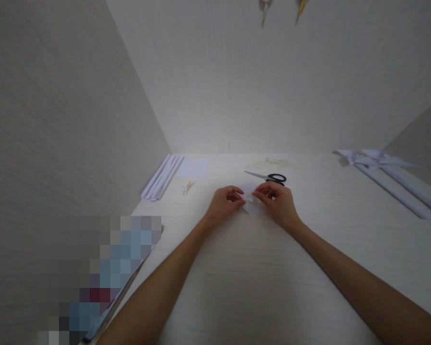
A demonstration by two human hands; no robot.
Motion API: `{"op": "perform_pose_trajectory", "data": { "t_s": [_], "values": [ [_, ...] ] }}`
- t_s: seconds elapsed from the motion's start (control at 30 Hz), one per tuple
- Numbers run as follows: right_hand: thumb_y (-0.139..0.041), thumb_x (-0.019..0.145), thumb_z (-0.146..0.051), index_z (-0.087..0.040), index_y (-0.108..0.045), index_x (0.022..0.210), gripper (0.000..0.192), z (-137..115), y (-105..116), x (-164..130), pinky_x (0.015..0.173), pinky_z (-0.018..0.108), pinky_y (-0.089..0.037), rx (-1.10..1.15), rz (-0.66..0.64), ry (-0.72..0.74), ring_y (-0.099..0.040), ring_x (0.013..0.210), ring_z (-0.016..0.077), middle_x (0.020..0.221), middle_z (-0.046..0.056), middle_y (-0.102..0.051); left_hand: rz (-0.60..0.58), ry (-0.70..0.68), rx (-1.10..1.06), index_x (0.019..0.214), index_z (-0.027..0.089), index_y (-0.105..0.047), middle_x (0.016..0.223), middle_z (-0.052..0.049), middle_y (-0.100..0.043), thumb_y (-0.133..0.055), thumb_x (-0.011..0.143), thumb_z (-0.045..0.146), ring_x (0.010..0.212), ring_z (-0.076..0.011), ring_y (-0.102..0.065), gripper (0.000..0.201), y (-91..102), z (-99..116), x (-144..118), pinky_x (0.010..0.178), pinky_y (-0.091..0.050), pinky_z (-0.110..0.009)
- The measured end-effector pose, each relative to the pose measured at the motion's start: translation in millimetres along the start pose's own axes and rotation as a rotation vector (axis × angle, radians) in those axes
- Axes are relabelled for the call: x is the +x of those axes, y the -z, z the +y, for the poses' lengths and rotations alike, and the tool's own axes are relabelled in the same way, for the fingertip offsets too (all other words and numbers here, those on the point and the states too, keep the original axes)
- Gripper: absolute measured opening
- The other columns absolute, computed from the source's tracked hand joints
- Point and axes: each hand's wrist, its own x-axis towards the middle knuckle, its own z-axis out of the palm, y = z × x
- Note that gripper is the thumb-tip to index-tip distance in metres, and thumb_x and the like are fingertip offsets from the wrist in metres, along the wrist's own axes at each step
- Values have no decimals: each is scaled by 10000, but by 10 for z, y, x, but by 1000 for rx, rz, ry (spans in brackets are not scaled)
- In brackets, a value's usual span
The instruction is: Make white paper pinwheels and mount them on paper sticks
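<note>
A piece of white paper lies on the table between my hands, partly folded up or with a smaller piece on top. My left hand has its thumb and fingers curled at the paper's left edge, gripping it. On the other side, my right hand is closed in a pinch at the paper's raised part. Something small and pale shows at those fingertips, too small to make out. Just behind my right hand lie black-handled scissors, blades pointing left.
At the back left are rolled white paper tubes, a flat white sheet and a few small sticks. Paper pinwheels on tubes lie at the right. Small brownish bits are scattered near the wall. A blurred-out object stands at the left edge.
</note>
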Motion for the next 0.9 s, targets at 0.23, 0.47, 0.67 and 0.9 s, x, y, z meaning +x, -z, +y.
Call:
{"op": "perform_pose_trajectory", "data": {
  "t_s": [0.23, 0.47, 0.67, 0.9],
  "values": [
    [-598, 701, -246, -166, -599, 671, 86, -13, -8, -12, 467, 228, -367, -87, 26, 87, -481, 490, 110, 586, 9, -600, -43, 58, 77, 723, 109, -659, 571, -22, -613, -636, 590, 220, 489, -92, -519, 175, 7, 36, 2, 462, -409, -204],
    [-589, 711, -199, -177, -596, 661, 55, -26, -9, -27, 470, 220, -371, -196, 46, 222, -483, 489, 107, 564, -6, -591, -57, 58, 74, 719, 99, -670, 587, -29, -623, -633, 595, 221, 501, -93, -524, 177, -4, 10, 21, 483, -414, -209],
    [-580, 728, -211, -187, -591, 690, 46, 22, -20, -47, 504, 231, -388, -278, 65, 308, -515, 521, 116, 596, -4, -603, -65, 61, 64, 725, 104, -671, 549, -16, -604, -627, 601, 219, 463, -81, -491, 175, -15, 20, 21, 448, -388, -197],
    [-579, 733, -194, -184, -588, 691, 45, 26, -23, -56, 509, 229, -392, -275, 53, 350, -521, 528, 116, 593, -3, -599, -63, 36, 49, 726, 109, -670, 601, -28, -627, -634, 596, 214, 507, -87, -519, 171, -17, -1, 26, 472, -401, -198]
  ]
}}
